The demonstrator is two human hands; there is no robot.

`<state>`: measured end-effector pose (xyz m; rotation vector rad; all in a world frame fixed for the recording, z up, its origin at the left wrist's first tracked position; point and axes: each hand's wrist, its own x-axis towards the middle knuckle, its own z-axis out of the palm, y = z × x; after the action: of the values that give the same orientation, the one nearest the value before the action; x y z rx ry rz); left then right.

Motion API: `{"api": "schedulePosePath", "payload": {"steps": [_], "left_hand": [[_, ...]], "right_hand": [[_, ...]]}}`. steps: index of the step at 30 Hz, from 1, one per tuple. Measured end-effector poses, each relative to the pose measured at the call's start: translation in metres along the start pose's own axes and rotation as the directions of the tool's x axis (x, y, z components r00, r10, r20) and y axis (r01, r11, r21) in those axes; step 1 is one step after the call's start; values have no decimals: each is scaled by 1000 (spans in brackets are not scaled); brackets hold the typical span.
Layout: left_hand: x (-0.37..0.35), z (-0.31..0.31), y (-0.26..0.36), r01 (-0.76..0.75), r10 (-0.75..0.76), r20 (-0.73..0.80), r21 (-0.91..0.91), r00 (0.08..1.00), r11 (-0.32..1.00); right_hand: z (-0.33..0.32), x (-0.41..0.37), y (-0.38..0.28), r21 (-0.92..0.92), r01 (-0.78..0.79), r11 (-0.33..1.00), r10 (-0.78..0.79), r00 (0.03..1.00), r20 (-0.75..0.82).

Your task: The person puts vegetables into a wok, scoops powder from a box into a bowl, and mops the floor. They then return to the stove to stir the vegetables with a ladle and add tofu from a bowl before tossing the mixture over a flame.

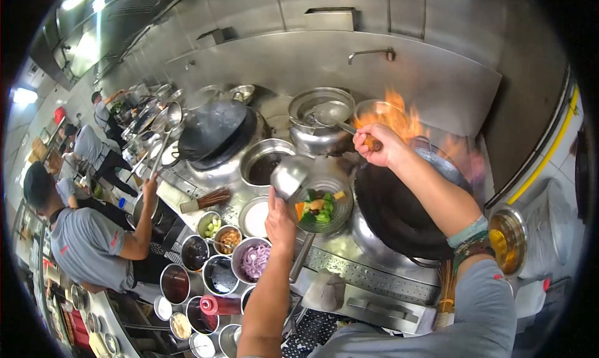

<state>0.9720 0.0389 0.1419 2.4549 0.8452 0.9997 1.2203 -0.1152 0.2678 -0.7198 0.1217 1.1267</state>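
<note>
My right hand is closed round the wooden handle of a ladle, whose round metal head is over the pot at the back. My left hand grips the edge of a small metal bowl, tilted beside a perforated strainer. Broccoli and orange and yellow pieces lie in the strainer; its handle extends down past my left wrist. Below my right forearm sits a dark wok, with flames rising behind it.
Sliced purple onions fill one of several metal containers at left. A bamboo brush lies near another smoking wok. A co-worker stands at left holding a long ladle. A tap juts from the back wall.
</note>
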Motion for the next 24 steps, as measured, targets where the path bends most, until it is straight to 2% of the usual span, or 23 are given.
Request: {"api": "schedulePosePath", "payload": {"steps": [2,3,4,5,6,7,8,10,11,12,14,16,18,20,22,23,24], "left_hand": [[5,13,-12,-177,156,-317,-39,936,983],[4,2,-3,-90,58,-337,-82,940,993],[0,-9,6,150,-209,-243,-240,947,959],[-5,-16,5,327,-419,-117,-452,900,830],[-9,-23,0,482,-582,45,-614,812,625],[-17,-29,-8,461,-609,76,-728,790,507],[-26,-35,-14,406,-635,177,-883,752,234],[-39,-70,-14,423,-684,337,-905,647,-46],[-45,-88,-15,409,-696,380,-903,610,-134],[-55,-104,-24,402,-696,380,-905,609,-143],[-77,-141,-53,377,-731,355,-915,583,-143],[-108,-192,-81,284,-750,241,-956,616,-74],[-149,-248,-128,253,-803,131,-967,582,26],[-202,-309,-169,231,-830,9,-962,557,144],[-265,-368,-197,225,-871,-167,-928,463,297],[-308,-401,-224,238,-890,-180,-924,418,298],[-343,-423,-224,193,-858,-285,-898,427,395]], "right_hand": [[2,-36,8,-74,9,997,-9,1000,6],[-2,-50,10,-79,-17,997,18,1000,13],[-5,-66,13,-73,-27,997,27,1000,0],[-6,-80,18,-141,-25,990,24,1000,-8],[-10,-91,24,-210,-23,977,21,1000,-11],[-17,-97,29,-187,-69,980,66,998,-20],[-21,-106,35,-191,-79,978,76,997,-23],[-22,-125,51,-291,-123,949,97,990,-101],[-23,-134,58,-362,-125,924,91,990,-110],[-24,-142,67,-368,-127,921,93,990,-109],[-23,-158,87,-493,-70,867,15,993,-115],[-20,-171,108,-532,-76,843,-5,989,-150],[-24,-176,130,-591,-31,806,-82,983,-163],[-33,-176,149,-653,-46,756,-93,980,-176],[-43,-176,163,-897,-107,429,-236,945,-226],[-53,-172,167,-959,-62,277,-280,950,-142],[-66,-168,170,-961,-61,270,-283,949,-140]]}}
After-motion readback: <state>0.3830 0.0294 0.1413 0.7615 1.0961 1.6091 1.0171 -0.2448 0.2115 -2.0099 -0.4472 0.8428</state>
